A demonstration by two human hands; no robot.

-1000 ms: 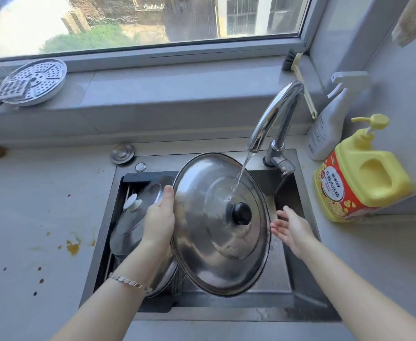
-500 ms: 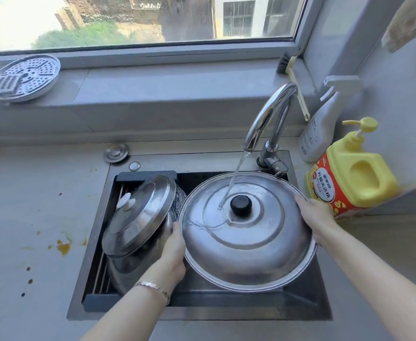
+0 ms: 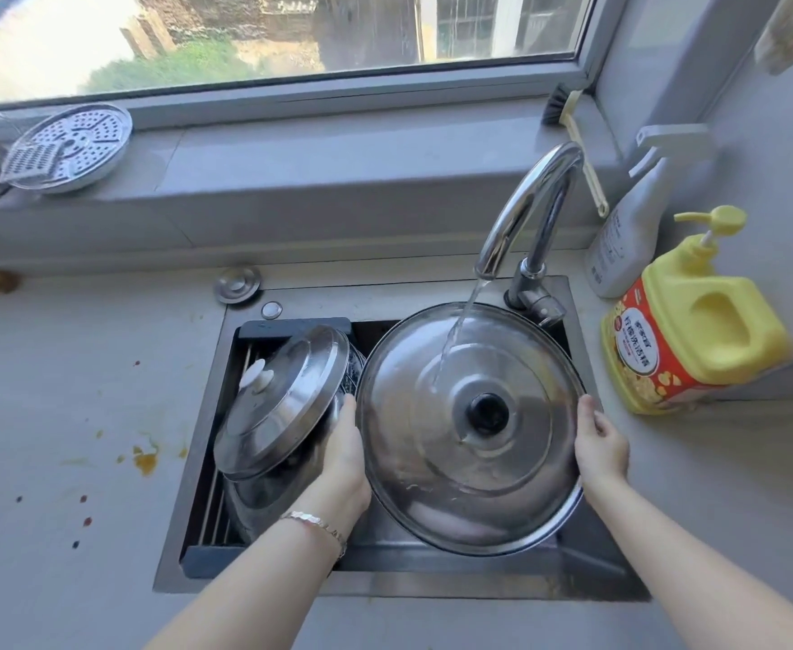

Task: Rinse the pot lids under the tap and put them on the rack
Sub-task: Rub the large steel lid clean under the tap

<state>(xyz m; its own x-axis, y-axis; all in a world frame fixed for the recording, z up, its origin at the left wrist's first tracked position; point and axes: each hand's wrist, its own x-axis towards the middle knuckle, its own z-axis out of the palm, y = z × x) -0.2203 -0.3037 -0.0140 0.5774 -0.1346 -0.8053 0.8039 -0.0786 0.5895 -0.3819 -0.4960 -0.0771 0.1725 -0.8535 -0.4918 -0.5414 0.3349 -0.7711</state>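
Head view: grips the large lid [image 3: 413, 415] at opposite rims, left hand [image 3: 345, 455] and right hand [image 3: 601, 445] both clamped on, knob up under the tap [image 3: 533, 204] to shed water into the sink [image 3: 587, 551]. Holds it just beside the rack [image 3: 254, 562], its likely next stop.

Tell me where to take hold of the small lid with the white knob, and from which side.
Best grip, likely: the white knob, reached from above and the left. The small lid lies tilted on a pot, dome and knob facing up and left; its right rim is hemmed in by the left hand and the big lid.
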